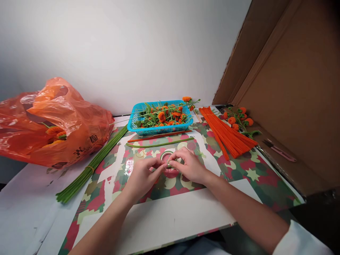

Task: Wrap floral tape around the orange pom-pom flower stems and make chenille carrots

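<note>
A green strand (169, 166), mostly hidden, was pinched above the middle of the patterned surface (268, 187) by the nearly closed left hand (146, 174) and right hand (190, 166). Near the far edge stood a blue basket (148, 131) of orange flowers (161, 117); an orange bundle (230, 132) lay by the right edge, a green bundle (89, 170) across the left.

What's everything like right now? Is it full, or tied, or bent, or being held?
Left hand, pinching
Right hand, pinching too
Small green piece, held between both hands, mostly hidden
Blue basket, heaped with orange flowers
Orange bag, bulging, blooms inside
Green bundle, tied with a band
Orange bundle, fanned out
Loose green strip, gently curved
Loose orange strip, nearly straight
Pink-handled tool, lying down, unheld
Flower sprig, lying down
</note>
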Action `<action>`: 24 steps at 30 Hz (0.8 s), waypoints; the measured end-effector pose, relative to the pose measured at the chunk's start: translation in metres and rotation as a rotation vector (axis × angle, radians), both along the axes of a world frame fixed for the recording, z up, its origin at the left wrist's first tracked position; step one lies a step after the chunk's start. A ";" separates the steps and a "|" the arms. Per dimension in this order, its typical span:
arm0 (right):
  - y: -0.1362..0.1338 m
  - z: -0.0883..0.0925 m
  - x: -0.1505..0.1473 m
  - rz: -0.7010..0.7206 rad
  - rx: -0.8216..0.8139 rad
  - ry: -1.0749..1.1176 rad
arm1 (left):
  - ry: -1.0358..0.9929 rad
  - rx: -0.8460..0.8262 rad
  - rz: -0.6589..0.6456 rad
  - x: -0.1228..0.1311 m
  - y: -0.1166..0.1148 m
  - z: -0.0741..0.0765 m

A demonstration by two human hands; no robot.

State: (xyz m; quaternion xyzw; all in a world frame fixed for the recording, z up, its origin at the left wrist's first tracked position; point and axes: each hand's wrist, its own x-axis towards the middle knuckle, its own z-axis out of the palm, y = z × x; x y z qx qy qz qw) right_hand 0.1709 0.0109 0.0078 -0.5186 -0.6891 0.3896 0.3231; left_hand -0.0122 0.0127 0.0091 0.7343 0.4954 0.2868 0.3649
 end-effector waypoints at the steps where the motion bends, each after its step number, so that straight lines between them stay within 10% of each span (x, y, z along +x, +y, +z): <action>1: 0.000 0.000 0.000 -0.006 -0.012 0.009 | -0.018 -0.027 -0.010 0.000 0.001 0.000; 9: -0.003 0.000 0.001 0.155 0.010 0.081 | -0.386 -0.782 -0.323 -0.011 0.003 0.001; 19: -0.003 0.002 0.000 0.056 0.065 -0.028 | -0.101 -0.307 -0.059 0.000 -0.002 0.004; 24: -0.004 0.003 0.000 0.048 0.036 0.037 | -0.148 -0.458 -0.192 -0.005 -0.001 0.007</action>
